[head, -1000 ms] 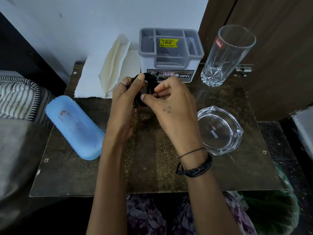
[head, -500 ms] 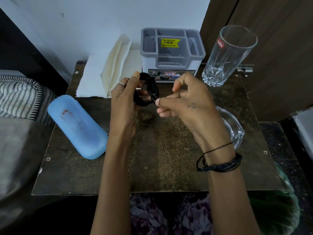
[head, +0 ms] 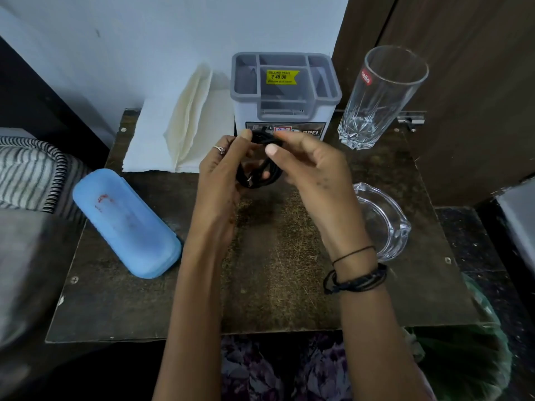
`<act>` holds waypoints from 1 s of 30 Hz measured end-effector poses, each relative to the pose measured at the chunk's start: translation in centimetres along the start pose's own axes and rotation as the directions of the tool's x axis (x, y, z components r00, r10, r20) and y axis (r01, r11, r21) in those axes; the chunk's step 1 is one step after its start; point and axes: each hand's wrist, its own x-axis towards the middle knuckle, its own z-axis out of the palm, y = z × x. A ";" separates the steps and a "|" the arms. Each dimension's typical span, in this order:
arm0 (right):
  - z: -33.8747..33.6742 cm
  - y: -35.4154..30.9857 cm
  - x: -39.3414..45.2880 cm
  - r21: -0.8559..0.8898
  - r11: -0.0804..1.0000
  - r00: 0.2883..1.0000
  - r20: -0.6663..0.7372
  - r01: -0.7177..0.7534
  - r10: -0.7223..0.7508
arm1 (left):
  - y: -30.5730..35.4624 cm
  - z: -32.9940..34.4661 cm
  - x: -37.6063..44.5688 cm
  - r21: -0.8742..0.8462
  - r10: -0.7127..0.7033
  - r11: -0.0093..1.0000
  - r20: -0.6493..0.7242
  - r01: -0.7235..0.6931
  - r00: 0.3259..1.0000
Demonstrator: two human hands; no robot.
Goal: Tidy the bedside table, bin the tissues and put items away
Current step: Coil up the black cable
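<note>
A coiled black cable (head: 258,175) hangs between both hands above the middle of the dark bedside table (head: 275,285). My left hand (head: 221,180) grips the coil's left side, thumb on top. My right hand (head: 311,175) pinches the cable's upper strand with thumb and fingers. Behind the hands stands a grey and white compartment organiser (head: 285,94) with a yellow price sticker. Folded white tissues (head: 179,128) lie at the back left.
A blue case (head: 124,224) lies at the table's left. A tall empty glass (head: 379,96) stands at the back right, a glass ashtray (head: 382,221) at the right edge. Striped bedding (head: 31,172) is at the left, a green bin bag (head: 463,360) at the lower right.
My right hand pulled away to the right with a strand, then came back to the coil and now pinches its top. The left hand has kept its grip.
</note>
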 end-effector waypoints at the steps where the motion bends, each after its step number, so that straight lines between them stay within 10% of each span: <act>1: 0.2 0.3 0.0 0.001 1.000 1.000 -0.010 0.015 -0.015 | -0.1 0.0 0.0 0.001 -0.009 1.000 0.018 0.009 1.000; 18: -0.5 1.4 0.4 -0.049 0.999 0.997 -0.082 -0.014 0.010 | -0.2 -0.2 -0.3 0.158 -0.103 0.983 0.059 0.092 0.993; 30: 2.1 2.2 0.0 -0.128 0.983 0.991 0.010 -0.134 0.137 | 2.8 -5.0 -1.1 0.699 -0.172 0.679 -0.148 0.226 0.974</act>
